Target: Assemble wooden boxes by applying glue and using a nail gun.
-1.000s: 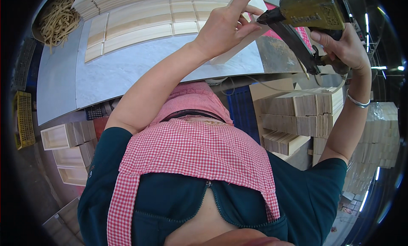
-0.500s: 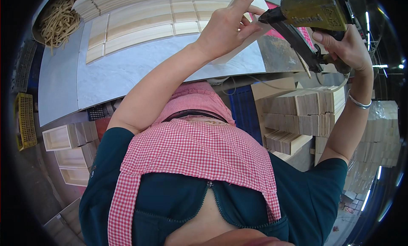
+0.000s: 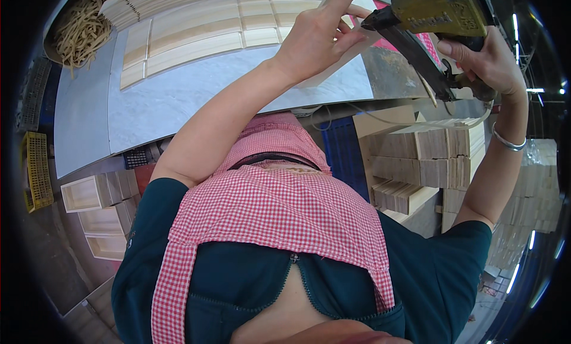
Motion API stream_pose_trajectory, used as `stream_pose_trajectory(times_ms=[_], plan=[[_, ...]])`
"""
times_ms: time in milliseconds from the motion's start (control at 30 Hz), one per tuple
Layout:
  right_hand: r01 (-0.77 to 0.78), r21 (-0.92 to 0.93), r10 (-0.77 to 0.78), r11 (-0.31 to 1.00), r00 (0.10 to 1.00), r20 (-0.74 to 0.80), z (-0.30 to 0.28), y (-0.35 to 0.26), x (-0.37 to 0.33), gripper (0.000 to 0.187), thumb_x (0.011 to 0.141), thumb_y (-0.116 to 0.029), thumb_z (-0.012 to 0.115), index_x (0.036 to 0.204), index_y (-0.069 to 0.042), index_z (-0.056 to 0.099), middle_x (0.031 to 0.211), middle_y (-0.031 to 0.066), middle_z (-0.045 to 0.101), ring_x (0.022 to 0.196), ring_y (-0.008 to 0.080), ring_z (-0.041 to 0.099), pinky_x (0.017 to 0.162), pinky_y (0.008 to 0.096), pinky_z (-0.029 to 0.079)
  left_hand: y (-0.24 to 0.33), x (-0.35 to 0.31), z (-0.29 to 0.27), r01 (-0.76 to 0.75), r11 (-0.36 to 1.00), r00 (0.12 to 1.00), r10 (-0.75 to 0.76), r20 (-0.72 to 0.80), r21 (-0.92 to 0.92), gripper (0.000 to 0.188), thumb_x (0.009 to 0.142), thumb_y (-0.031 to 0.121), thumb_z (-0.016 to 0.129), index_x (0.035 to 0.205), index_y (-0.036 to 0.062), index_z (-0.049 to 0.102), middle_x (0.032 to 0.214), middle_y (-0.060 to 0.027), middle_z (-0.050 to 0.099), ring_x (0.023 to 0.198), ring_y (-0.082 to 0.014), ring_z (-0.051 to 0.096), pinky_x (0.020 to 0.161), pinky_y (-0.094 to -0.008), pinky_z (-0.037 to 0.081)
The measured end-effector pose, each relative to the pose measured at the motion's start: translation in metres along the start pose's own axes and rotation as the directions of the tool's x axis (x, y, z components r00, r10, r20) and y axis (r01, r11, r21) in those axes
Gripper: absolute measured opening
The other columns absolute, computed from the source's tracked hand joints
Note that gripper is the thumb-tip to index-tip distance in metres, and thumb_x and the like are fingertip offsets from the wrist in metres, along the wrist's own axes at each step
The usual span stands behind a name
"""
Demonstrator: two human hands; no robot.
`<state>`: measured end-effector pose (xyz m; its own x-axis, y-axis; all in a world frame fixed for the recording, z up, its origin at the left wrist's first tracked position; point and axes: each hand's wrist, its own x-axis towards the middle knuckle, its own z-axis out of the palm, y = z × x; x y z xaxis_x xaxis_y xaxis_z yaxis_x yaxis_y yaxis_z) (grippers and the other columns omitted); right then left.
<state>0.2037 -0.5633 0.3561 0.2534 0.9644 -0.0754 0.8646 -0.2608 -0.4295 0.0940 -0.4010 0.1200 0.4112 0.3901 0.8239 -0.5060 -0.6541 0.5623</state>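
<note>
My right hand [image 3: 489, 63] is wrapped round the handle of a dark and yellowish pneumatic nail gun [image 3: 439, 12], with a hose at its rear. The gun's nose points left, close to the fingertips of my left hand [image 3: 321, 38]. That hand is closed on a pale wooden board [image 3: 340, 66], which stands on edge at the right of the worktable. My hand hides much of the board, and I cannot tell whether the nose touches the wood.
Flat wooden pieces [image 3: 196, 41] lie in rows on the marbled worktable [image 3: 178, 100], beside a bin of thin wood strips [image 3: 80, 32]. Wooden boxes [image 3: 98, 192] are stacked below at left. Wood bundles [image 3: 425, 145], a blue crate [image 3: 345, 156] and a yellow crate [image 3: 38, 171] stand lower down.
My right hand and forearm have shifted slightly to the right, and the nail gun's rear has tilted a little. My left hand and the board have hardly moved.
</note>
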Motion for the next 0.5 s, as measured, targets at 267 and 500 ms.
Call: stream_pose_trajectory(times_ms=[267,500], plan=[[0.052,-0.073,-0.051,0.996,0.999,0.016,-0.004,0.000,-0.003,0.030,0.090,-0.024,0.079,0.093,0.002,0.067,0.055,0.0003,0.055,0.039,0.0074,0.042,0.035,0.0207,0.034,0.009,-0.003,-0.001,0.033,0.999,0.999,-0.033,-0.010,-0.006,0.091,0.086,0.001,0.073,0.160,0.0054,0.020,0.111,-0.0104,0.072,0.071,-0.0185,0.067,0.063,-0.0277,0.056],[-0.061,-0.107,0.027,0.992,0.956,-0.294,-0.020,0.078,0.019,0.036,0.091,-0.032,0.077,0.097,0.002,0.065,0.060,0.0020,0.057,0.039,0.0099,0.042,0.037,0.0208,0.034,0.010,-0.026,-0.051,0.125,0.988,0.965,-0.143,-0.219,-0.095,0.068,0.083,0.003,0.075,0.143,0.0022,0.042,0.119,-0.0123,0.067,0.086,-0.0184,0.066,0.073,-0.0303,0.055]])
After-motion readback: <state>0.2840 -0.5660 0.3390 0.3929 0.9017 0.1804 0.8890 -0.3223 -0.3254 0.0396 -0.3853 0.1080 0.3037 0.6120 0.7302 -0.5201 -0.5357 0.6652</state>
